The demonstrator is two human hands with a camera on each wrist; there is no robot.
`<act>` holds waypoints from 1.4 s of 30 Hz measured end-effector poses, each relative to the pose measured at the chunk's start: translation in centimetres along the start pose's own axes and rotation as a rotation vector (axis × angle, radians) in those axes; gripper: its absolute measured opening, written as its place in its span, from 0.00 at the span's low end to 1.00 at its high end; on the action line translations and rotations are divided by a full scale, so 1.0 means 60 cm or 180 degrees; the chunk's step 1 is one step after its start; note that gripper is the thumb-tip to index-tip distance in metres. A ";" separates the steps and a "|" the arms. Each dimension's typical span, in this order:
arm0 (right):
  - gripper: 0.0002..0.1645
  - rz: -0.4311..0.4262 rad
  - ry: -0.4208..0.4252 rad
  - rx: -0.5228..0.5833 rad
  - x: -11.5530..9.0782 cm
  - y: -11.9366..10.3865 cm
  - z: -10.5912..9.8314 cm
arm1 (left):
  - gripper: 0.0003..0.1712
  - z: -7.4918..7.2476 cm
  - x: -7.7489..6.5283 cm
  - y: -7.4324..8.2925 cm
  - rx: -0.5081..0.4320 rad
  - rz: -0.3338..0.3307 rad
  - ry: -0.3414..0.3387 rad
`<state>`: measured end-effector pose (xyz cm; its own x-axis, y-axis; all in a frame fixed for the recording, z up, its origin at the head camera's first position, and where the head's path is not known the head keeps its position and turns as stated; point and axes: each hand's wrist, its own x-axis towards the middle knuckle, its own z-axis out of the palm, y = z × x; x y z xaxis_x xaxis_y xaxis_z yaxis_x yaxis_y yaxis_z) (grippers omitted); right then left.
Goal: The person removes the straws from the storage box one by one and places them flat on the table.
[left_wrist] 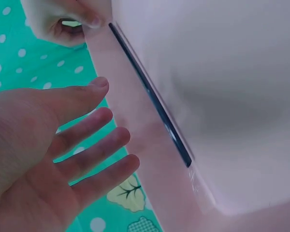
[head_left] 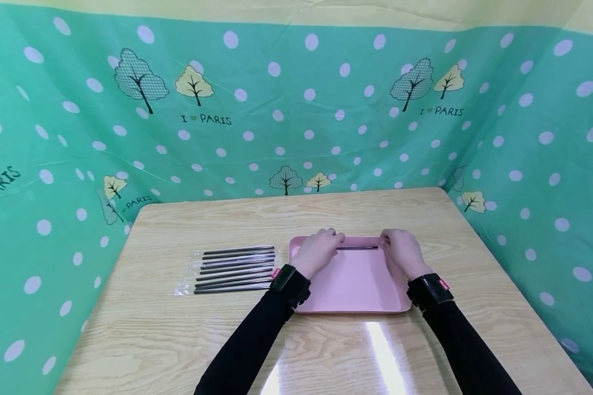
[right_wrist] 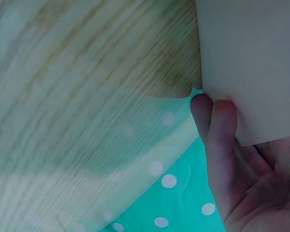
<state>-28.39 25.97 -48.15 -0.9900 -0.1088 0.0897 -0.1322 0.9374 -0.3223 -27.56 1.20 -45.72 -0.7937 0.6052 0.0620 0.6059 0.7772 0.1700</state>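
Note:
A pink tray [head_left: 353, 282] lies on the table in the head view. Along its far inner side rests a dark, shiny chopstick-like rod [head_left: 357, 248], with clear plastic film at one end in the left wrist view. My left hand [left_wrist: 63, 150] hovers over the tray's far left part, fingers spread and holding nothing. At the far right corner, my right hand [head_left: 403, 252] pinches the tray's rim, its thumb close to the rod's end in the left wrist view. In the right wrist view, finger and thumb [right_wrist: 224, 116] meet the edge of the pale tray wall.
Left of the tray lies a row of several similar dark rods [head_left: 234, 269] in clear plastic wrappers [head_left: 188, 280]. A wood-grain table [head_left: 143, 329] carries everything. Green dotted cloth [head_left: 296, 109] hangs behind it and along both sides.

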 end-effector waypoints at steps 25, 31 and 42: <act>0.06 0.0010 0.0001 -0.0083 0.005 -0.007 0.003 | 0.12 0.063 0.006 -0.016 0.0346 -0.0018 0.0120; 0.07 0.0016 -0.0006 -0.0075 0.003 -0.005 0.005 | 0.11 0.065 0.006 -0.016 0.0350 -0.0002 0.0132; 0.06 0.0041 0.0007 -0.0073 0.002 -0.001 0.007 | 0.12 0.062 0.003 -0.013 0.0293 -0.0005 0.0091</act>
<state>-28.50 25.79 -48.54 -0.9915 -0.0960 0.0878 -0.1183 0.9460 -0.3017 -27.98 1.37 -49.46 -0.7950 0.5998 0.0901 0.6061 0.7914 0.0793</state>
